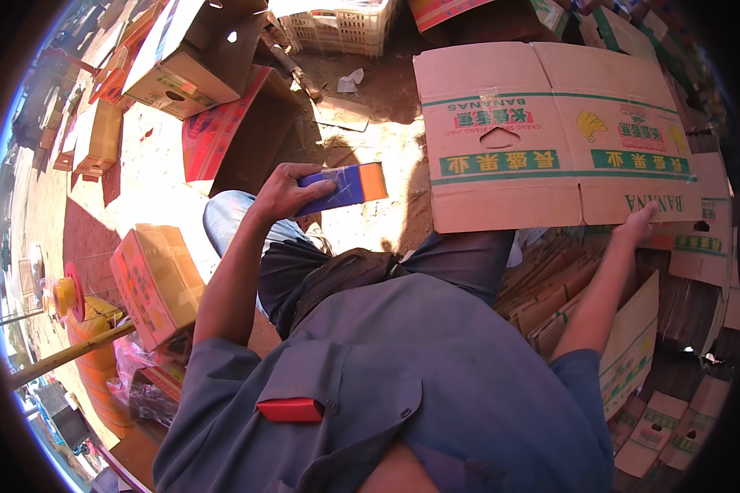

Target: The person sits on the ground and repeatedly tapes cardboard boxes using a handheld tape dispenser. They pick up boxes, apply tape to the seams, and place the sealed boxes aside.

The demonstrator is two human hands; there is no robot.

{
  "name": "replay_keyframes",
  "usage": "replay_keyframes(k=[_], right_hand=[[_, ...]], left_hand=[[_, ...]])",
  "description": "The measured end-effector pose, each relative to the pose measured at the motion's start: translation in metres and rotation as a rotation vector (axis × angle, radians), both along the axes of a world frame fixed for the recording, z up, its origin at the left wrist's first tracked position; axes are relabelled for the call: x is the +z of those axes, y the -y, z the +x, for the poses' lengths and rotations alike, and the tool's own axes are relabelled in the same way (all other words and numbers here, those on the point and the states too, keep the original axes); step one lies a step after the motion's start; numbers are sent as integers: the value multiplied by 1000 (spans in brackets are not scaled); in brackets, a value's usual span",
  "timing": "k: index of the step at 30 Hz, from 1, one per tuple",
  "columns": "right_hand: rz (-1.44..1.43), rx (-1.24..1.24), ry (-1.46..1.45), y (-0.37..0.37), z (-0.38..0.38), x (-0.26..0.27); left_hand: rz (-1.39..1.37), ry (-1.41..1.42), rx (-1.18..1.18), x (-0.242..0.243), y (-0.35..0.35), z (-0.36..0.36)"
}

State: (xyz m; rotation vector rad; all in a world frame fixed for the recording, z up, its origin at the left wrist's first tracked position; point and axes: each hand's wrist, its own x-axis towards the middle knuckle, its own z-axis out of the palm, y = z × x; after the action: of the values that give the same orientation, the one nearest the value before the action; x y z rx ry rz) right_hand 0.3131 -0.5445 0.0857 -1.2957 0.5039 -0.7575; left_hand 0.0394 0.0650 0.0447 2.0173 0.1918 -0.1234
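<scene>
My left hand (288, 190) grips a flat blue object with an orange end (349, 186), partly wrapped in clear tape; its exact kind is unclear. My right hand (638, 225) holds the lower right edge of a flattened cardboard banana carton (561, 129). Green bands, printed writing, banana pictures and a hand hole mark the carton's face. It is raised over my right thigh, and the fingers behind it are hidden. Beneath my right forearm, folded cardboard sheets (549, 289) stand packed in an open carton (632, 339).
Open cartons (188, 68) and a red carton (216, 135) lie ahead on the left. A cream plastic crate (339, 28) stands at the top. To my left are a taped carton (157, 283) and a yellow pole (74, 356). More cartons (650, 425) are stacked on the right.
</scene>
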Motion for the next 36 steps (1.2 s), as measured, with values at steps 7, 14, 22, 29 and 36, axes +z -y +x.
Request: replay_keyframes(k=[7, 14, 22, 29, 36], right_hand=[[-61, 78, -435, 19, -9, -45], [-1297, 512, -367, -23, -63, -75], [-1548, 900, 24, -111, -116, -63], [-1572, 784, 434, -151, -83, 10], [-1002, 717, 497, -231, -107, 178]], left_hand=[[-140, -254, 3, -43, 12, 17], [-867, -220, 169, -107, 71, 9], [-932, -103, 182, -93, 87, 25], [-1332, -18, 235, -43, 88, 25], [-1178, 613, -24, 100, 115, 56]])
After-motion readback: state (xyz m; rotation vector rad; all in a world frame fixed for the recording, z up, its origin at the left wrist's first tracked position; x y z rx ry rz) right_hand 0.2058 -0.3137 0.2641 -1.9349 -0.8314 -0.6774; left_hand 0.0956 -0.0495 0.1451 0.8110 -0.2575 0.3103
